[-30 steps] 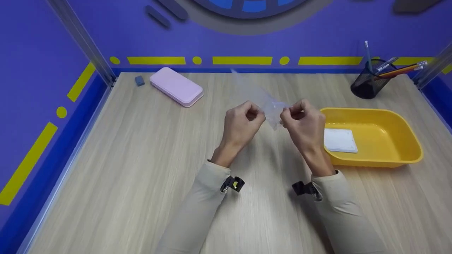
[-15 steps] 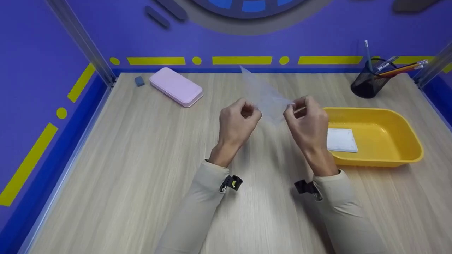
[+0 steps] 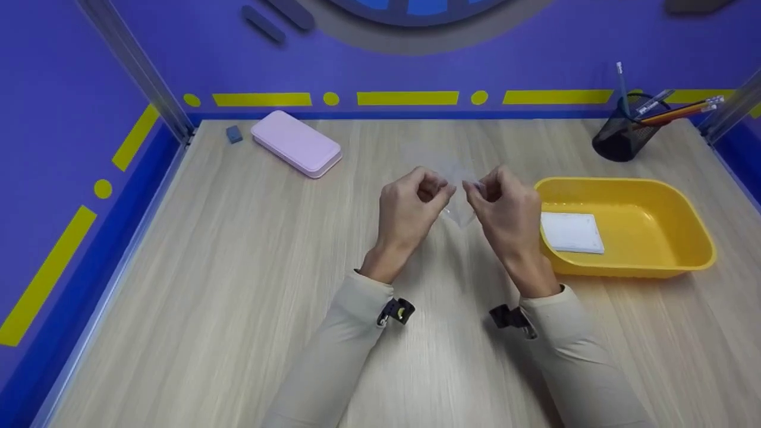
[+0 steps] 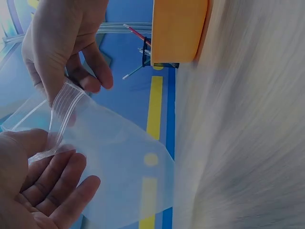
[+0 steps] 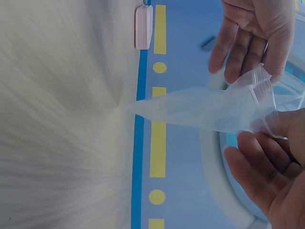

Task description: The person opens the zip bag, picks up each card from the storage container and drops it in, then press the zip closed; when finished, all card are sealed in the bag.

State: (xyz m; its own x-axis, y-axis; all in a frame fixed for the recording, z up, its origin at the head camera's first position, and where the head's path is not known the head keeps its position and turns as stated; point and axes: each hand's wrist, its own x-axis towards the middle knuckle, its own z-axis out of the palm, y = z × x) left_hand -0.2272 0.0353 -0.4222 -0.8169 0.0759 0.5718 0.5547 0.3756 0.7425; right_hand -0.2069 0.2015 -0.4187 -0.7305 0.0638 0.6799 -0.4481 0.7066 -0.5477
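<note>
A clear zip-lock plastic bag hangs between both hands, its mouth with the ribbed zip strip at the top. My left hand pinches one side of the mouth between thumb and fingers. The other side is pinched by my right hand, fingertips only a short gap away from the left ones. In the right wrist view the bag tapers down toward the tabletop, and the wood shows through it in the head view. Its mouth edges stand somewhat apart. Nothing shows inside the bag.
A yellow tray stands right of the right hand, with a white pad of paper in it. Behind it is a black mesh cup of pencils. A pink case and a small blue eraser lie at back left.
The hands first drew slightly apart, stretching the bag's mouth, then came closer together. The bag's far corner, raised toward the back wall before, has dropped lower.
</note>
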